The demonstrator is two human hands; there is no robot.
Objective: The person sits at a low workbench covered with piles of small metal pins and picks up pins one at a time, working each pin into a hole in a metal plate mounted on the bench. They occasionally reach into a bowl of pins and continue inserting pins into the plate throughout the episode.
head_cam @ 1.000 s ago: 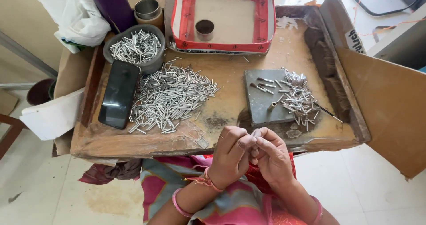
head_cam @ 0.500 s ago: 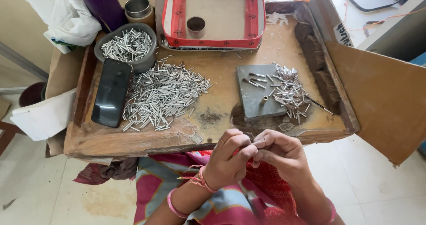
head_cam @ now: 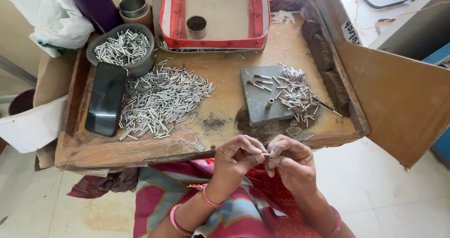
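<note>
In the lower middle of the frame the left hand [head_cam: 236, 157] and the right hand [head_cam: 291, 162] met just below the near edge of the counter [head_cam: 225, 90]. The fingers [head_cam: 257, 149] of both hands were closed in a pinch on a small metal tube [head_cam: 265, 154], which lay between the fingertips with only a short bit of it showing. The hands hovered over the person's lap, covered in pink and patterned cloth [head_cam: 243, 210].

Just above the hands, on the counter right of centre, sat a grey stone slab [head_cam: 262, 97] with a few tubes lying on it and one short piece standing near its middle. A small heap of tubes [head_cam: 297, 95] spilled over the slab's right edge. Left of centre spread a large pile of metal tubes [head_cam: 164, 99], and just beside it, toward the left, lay a black phone [head_cam: 105, 99]. In the upper left stood a grey bowl [head_cam: 124, 52] filled with more tubes, with a metal cup [head_cam: 132, 6] and a white plastic bag [head_cam: 58, 24] behind it.

At the top centre rested a red-rimmed tray [head_cam: 258, 17], a low rectangular box with white patterned borders, holding a small round tin [head_cam: 196, 27]. To the right a brown cardboard flap [head_cam: 398, 97] stuck out from the counter's side.
</note>
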